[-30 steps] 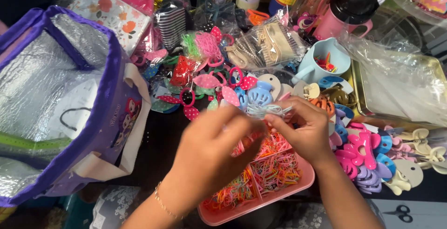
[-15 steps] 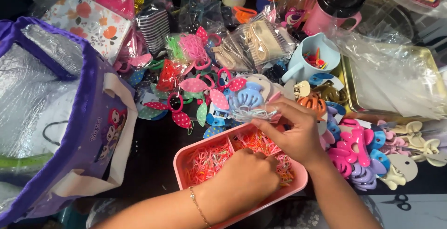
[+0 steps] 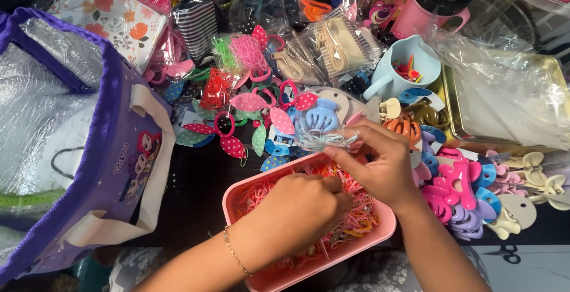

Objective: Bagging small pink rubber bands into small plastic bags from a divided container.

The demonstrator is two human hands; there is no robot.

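A pink divided tray [image 3: 237, 194] full of small coloured elastic hair bands sits at the front of the table. My left hand [image 3: 303, 209] is down inside it, fingers closed among the bands. My right hand [image 3: 380, 161] hovers over the tray's far edge and pinches a small bundle of pale, clear elastic bands [image 3: 323, 140]. A light blue claw clip [image 3: 320, 117] lies just behind that bundle.
A purple insulated bag [image 3: 127, 149] stands open at the left. Pink, blue and cream hair clips [image 3: 469, 191] are piled at the right, next to a gold tray holding a clear plastic bag [image 3: 504, 90]. A light blue cup [image 3: 404, 72], packets and bottles crowd the back.
My left hand dropped from the bundle into the pink tray and dug deeper into the bands. The tray's dividers are now covered. My right hand kept hold of the pale bundle.
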